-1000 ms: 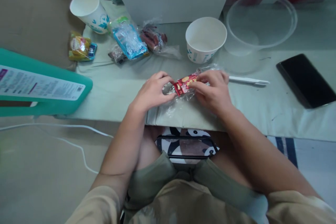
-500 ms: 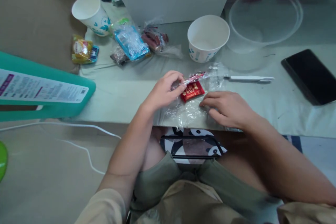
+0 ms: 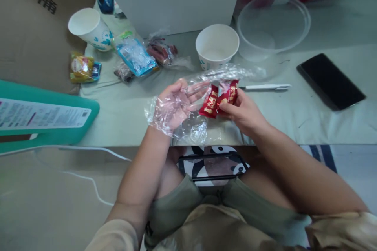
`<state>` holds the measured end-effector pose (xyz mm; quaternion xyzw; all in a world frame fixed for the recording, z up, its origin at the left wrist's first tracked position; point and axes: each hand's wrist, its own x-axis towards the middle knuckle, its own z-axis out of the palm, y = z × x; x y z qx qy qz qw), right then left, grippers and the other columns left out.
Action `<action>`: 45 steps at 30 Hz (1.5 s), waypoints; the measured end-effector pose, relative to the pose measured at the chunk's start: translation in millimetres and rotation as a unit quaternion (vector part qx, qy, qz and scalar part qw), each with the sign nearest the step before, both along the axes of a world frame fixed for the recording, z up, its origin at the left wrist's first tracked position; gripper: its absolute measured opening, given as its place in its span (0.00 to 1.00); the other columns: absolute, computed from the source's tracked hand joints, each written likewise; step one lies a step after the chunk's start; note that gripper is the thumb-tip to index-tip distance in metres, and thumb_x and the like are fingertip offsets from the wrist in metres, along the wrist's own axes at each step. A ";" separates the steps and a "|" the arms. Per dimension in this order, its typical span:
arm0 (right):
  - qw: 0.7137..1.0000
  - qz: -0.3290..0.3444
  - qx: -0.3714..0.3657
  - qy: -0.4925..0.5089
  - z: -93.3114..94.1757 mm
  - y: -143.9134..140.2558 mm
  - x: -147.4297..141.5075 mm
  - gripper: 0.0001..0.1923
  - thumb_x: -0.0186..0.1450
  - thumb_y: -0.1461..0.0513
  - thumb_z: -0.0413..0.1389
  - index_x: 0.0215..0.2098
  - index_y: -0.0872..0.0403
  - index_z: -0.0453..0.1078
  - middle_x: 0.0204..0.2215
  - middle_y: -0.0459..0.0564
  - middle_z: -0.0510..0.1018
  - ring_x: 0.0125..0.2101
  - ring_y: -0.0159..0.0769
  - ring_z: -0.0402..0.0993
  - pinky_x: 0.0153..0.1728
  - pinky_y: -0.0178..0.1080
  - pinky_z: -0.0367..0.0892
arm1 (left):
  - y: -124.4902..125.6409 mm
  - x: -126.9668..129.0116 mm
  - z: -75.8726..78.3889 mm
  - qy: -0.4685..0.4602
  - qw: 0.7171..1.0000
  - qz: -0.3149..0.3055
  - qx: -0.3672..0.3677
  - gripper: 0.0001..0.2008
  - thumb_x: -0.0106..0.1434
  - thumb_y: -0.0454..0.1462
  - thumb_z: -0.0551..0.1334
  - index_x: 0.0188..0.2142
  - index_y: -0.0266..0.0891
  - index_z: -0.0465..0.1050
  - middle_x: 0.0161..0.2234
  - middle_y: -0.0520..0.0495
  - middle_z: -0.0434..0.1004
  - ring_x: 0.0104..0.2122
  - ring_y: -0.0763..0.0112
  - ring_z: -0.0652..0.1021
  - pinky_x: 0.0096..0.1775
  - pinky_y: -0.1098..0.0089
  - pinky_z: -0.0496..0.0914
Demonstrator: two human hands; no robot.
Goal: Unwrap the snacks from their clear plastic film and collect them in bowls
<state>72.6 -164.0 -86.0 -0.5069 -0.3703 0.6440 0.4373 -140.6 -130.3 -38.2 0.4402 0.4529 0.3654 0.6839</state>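
My left hand [image 3: 176, 104] is turned palm up with its fingers stretched out to the right. A crumpled clear plastic bag [image 3: 196, 128] lies over the palm and wrist and trails onto the table below. My right hand [image 3: 246, 113] pinches a small red snack packet [image 3: 227, 97] with gold lettering between thumb and fingers. Against its left side sits a second red packet [image 3: 209, 102], close to the left fingertips. Whether the right fingers also hold this second packet is hidden. More clear plastic stretches above both packets, in front of the paper cup [image 3: 217, 43].
A white pen [image 3: 268, 87] and a black phone [image 3: 330, 81] lie to the right. Behind stands a clear plastic bowl [image 3: 273, 23]. Several wrapped snacks [image 3: 137, 57], another paper cup [image 3: 90, 27] and a teal container [image 3: 59, 106] are on the left. The table's front edge is close to my lap.
My left hand has turned palm up and opened under the plastic. My right hand has risen from the table and taken hold of a red packet. The view has shifted slightly.
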 end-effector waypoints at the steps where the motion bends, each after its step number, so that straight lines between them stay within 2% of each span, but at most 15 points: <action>1: 0.999 0.011 -0.021 0.034 2.8 0.6 -0.8 0.30 0.51 0.54 0.72 0.48 0.48 0.68 0.41 0.48 0.82 0.40 0.41 0.80 0.39 0.45 0.79 | 0.4 -0.5 0.6 0.007 1.000 0.017 0.007 0.16 0.67 0.51 0.52 0.33 0.42 0.64 0.57 0.41 0.79 0.63 0.46 0.74 0.33 0.57 0.76; 4: 0.991 0.037 -0.070 0.112 13.0 -0.2 -4.9 0.27 0.51 0.55 0.73 0.44 0.48 0.68 0.40 0.47 0.81 0.41 0.40 0.80 0.40 0.46 0.80 | -1.4 2.2 -1.1 0.023 0.999 0.035 0.020 0.20 0.68 0.54 0.47 0.37 0.44 0.66 0.60 0.43 0.76 0.66 0.46 0.71 0.34 0.56 0.75; 10: 0.968 0.065 -0.099 0.219 16.2 -5.4 -23.7 0.32 0.52 0.54 0.73 0.50 0.42 0.64 0.45 0.43 0.80 0.38 0.37 0.80 0.34 0.43 0.81 | -6.7 15.4 -6.9 0.010 0.999 0.046 0.015 0.20 0.68 0.54 0.42 0.42 0.48 0.65 0.64 0.46 0.71 0.69 0.50 0.65 0.38 0.53 0.72; 14: 0.988 0.021 -0.031 0.148 6.8 -0.9 -28.0 0.29 0.51 0.51 0.73 0.47 0.46 0.68 0.41 0.45 0.82 0.38 0.36 0.80 0.34 0.38 0.78 | 1.3 -0.7 -4.0 -0.010 0.989 0.139 0.047 0.17 0.67 0.54 0.47 0.36 0.47 0.64 0.64 0.52 0.70 0.73 0.53 0.54 0.47 0.49 0.70; 18: 0.996 0.034 0.088 0.001 0.8 1.9 -21.9 0.19 0.57 0.53 0.68 0.44 0.49 0.74 0.40 0.49 0.84 0.40 0.39 0.81 0.44 0.44 0.77 | 9.2 -29.0 -0.8 -0.027 0.980 0.154 0.121 0.16 0.66 0.54 0.53 0.31 0.48 0.64 0.58 0.63 0.74 0.74 0.58 0.44 0.55 0.45 0.64; 21: 0.978 0.031 0.171 -0.117 3.8 -2.8 -17.7 0.14 0.60 0.54 0.65 0.42 0.50 0.75 0.40 0.51 0.84 0.40 0.42 0.81 0.46 0.47 0.76 | 13.4 -43.7 -4.4 -0.067 0.976 0.154 0.140 0.15 0.65 0.52 0.56 0.28 0.47 0.65 0.52 0.68 0.78 0.75 0.59 0.42 0.57 0.44 0.61; 24: 0.965 -0.010 0.223 -0.140 10.0 -0.6 -11.0 0.16 0.62 0.50 0.65 0.43 0.48 0.75 0.43 0.52 0.83 0.42 0.43 0.81 0.48 0.48 0.75 | 17.9 -49.7 -12.7 -0.118 0.972 0.167 0.113 0.16 0.62 0.51 0.59 0.25 0.45 0.61 0.46 0.66 0.80 0.75 0.59 0.43 0.55 0.46 0.62; 27: 0.955 -0.125 0.230 -0.138 12.3 28.5 8.6 0.19 0.66 0.45 0.59 0.48 0.46 0.72 0.43 0.51 0.81 0.42 0.43 0.81 0.43 0.47 0.76 | 20.5 -47.3 -17.8 -0.149 0.968 0.194 0.056 0.19 0.59 0.49 0.62 0.24 0.43 0.56 0.41 0.59 0.80 0.74 0.56 0.49 0.51 0.49 0.64; 30: 0.919 -0.229 0.244 -0.208 12.7 79.5 44.4 0.23 0.71 0.44 0.50 0.58 0.45 0.66 0.49 0.54 0.78 0.48 0.46 0.80 0.41 0.47 0.75 | 19.8 -39.2 -16.3 -0.135 0.967 0.214 0.020 0.19 0.59 0.48 0.61 0.24 0.43 0.54 0.41 0.54 0.79 0.72 0.54 0.57 0.46 0.53 0.68; 33: 0.857 -0.284 0.295 -0.312 18.6 112.9 80.2 0.26 0.73 0.47 0.48 0.65 0.48 0.61 0.57 0.61 0.73 0.58 0.53 0.73 0.49 0.54 0.72 | 17.8 -31.0 -13.0 -0.135 0.960 0.244 0.003 0.18 0.59 0.46 0.60 0.24 0.43 0.52 0.42 0.47 0.78 0.67 0.53 0.65 0.41 0.58 0.69; 37: 0.754 -0.335 0.385 -0.413 31.7 85.0 85.3 0.29 0.72 0.51 0.52 0.66 0.55 0.58 0.62 0.68 0.66 0.65 0.57 0.64 0.59 0.57 0.65 | 16.6 -25.5 -11.8 -0.131 0.964 0.233 0.000 0.17 0.60 0.47 0.58 0.24 0.42 0.54 0.41 0.45 0.79 0.61 0.56 0.73 0.38 0.64 0.69; 39: 0.754 -0.264 0.448 -0.402 33.0 52.2 67.8 0.24 0.74 0.52 0.48 0.64 0.52 0.60 0.57 0.65 0.70 0.58 0.51 0.72 0.57 0.55 0.68 | 16.4 -24.1 -11.9 -0.090 0.974 0.208 0.026 0.18 0.60 0.49 0.57 0.25 0.42 0.55 0.40 0.45 0.79 0.59 0.56 0.75 0.39 0.64 0.70; 40: 0.772 -0.159 0.478 -0.387 31.1 36.1 57.1 0.23 0.73 0.51 0.48 0.63 0.50 0.61 0.55 0.62 0.73 0.56 0.50 0.74 0.57 0.55 0.69 | 16.1 -23.5 -11.9 -0.073 0.976 0.199 0.040 0.18 0.60 0.50 0.57 0.25 0.42 0.55 0.40 0.45 0.80 0.58 0.56 0.75 0.40 0.63 0.71; 43: 0.767 0.146 0.496 -0.379 16.9 3.1 30.6 0.41 0.64 0.41 0.58 0.68 0.49 0.59 0.64 0.63 0.71 0.65 0.57 0.66 0.64 0.62 0.62 | 13.9 -22.9 -11.7 -0.055 0.977 0.194 0.065 0.17 0.60 0.50 0.57 0.25 0.42 0.55 0.38 0.45 0.79 0.57 0.56 0.76 0.43 0.60 0.72; 45: 0.754 0.205 0.466 -0.415 5.3 -3.0 22.0 0.43 0.61 0.43 0.62 0.69 0.49 0.59 0.69 0.63 0.65 0.70 0.58 0.59 0.66 0.65 0.57 | 11.6 -24.9 -12.0 -0.053 0.978 0.189 0.063 0.16 0.58 0.49 0.57 0.25 0.42 0.55 0.37 0.45 0.79 0.56 0.55 0.77 0.44 0.58 0.73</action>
